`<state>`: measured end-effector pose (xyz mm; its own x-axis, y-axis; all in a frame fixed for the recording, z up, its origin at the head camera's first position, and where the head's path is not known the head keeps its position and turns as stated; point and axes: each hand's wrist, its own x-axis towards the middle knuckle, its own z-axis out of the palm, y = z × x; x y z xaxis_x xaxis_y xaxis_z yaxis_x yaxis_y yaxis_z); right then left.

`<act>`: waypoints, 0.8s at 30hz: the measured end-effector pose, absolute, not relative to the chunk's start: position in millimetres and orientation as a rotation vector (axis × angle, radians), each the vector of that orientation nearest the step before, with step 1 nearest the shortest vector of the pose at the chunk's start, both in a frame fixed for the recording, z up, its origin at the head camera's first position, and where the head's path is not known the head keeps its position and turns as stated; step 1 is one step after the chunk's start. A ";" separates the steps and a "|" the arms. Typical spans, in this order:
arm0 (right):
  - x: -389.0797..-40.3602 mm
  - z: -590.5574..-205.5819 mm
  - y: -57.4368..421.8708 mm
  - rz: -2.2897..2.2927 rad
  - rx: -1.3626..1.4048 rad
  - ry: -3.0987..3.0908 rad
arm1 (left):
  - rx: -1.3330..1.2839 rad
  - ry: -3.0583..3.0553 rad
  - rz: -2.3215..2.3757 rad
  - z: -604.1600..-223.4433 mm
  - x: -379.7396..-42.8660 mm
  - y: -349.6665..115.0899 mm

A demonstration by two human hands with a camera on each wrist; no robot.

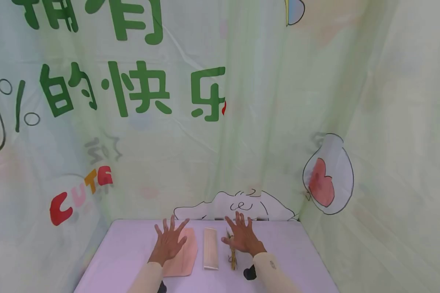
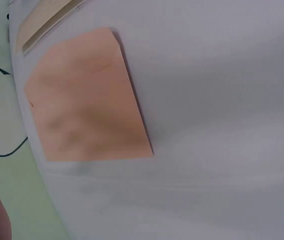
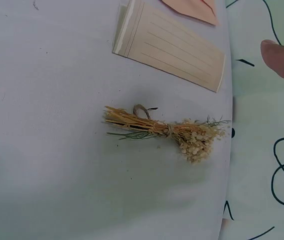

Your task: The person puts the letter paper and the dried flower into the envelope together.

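Fingers spread, my left hand (image 1: 168, 243) is held above a pink envelope (image 1: 185, 260) on the table. The left wrist view shows the whole envelope (image 2: 89, 105) lying flat. My right hand (image 1: 243, 236), also spread, hovers over a small bunch of dried flowers (image 1: 233, 260) tied with twine. In the right wrist view the flower bunch (image 3: 167, 130) lies on its side, its pale blossoms toward the table's far edge. Between the hands lies a folded lined paper (image 1: 210, 249), whose printed lines show on the lined paper (image 3: 174, 47) from the right wrist. Neither hand holds anything.
The table (image 1: 289, 252) has a pale lilac top. Hanging curtains (image 1: 264, 122) with green characters and drawings enclose it at the back and sides. A drawn vase shape (image 1: 331, 175) with a red heart is on the right curtain.
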<state>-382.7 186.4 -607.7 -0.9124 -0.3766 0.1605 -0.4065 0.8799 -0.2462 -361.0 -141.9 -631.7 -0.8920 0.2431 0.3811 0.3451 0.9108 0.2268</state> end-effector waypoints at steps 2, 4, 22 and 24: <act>-382.8 -610.0 184.3 0.421 0.608 -2.948 | -0.427 -2.727 -0.392 -638.2 -360.9 -141.3; -383.2 -612.6 182.2 0.422 0.593 -2.965 | -0.423 -2.725 -0.376 -644.5 -359.9 -140.7; -380.6 -622.6 173.2 0.499 0.633 -3.013 | -0.353 -2.805 -0.496 -686.1 -341.5 -135.5; -380.4 -623.4 172.9 0.495 0.632 -3.012 | -0.346 -2.803 -0.492 -689.6 -341.0 -134.2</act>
